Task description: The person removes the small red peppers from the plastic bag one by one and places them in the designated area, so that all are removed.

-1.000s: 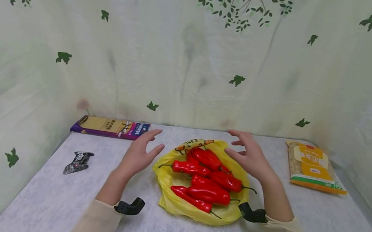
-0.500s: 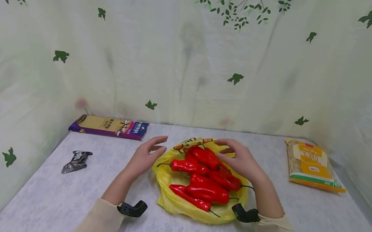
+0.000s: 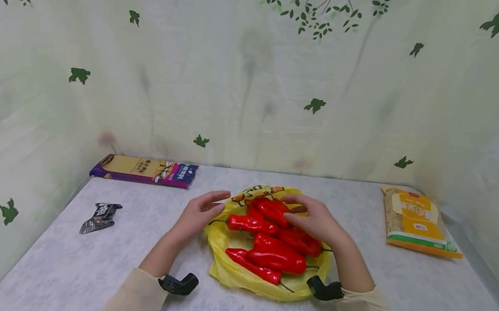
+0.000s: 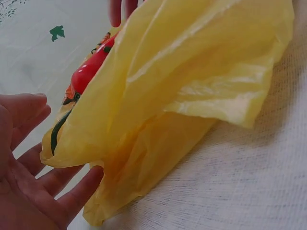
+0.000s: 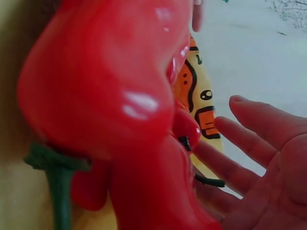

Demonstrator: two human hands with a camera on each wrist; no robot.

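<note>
A yellow plastic bag lies spread on the table with several glossy red peppers heaped on it, green stems pointing outward. My left hand is at the bag's left edge; in the left wrist view its fingers are relaxed and reach under the yellow rim beside a stem. My right hand hovers at the upper right of the heap, thumb close over a pepper. In the right wrist view the right fingers are spread beside the peppers, and the palm holds nothing.
A purple-and-tan packet lies at the back left, with a small black wrapper in front of it. At the back right rests a grain bag with an orange label. A leaf-printed curtain surrounds the table.
Both hands have moved inward: the left toward the bag's left edge, the right leftward and down over the peppers. The bag and peppers stay in place.
</note>
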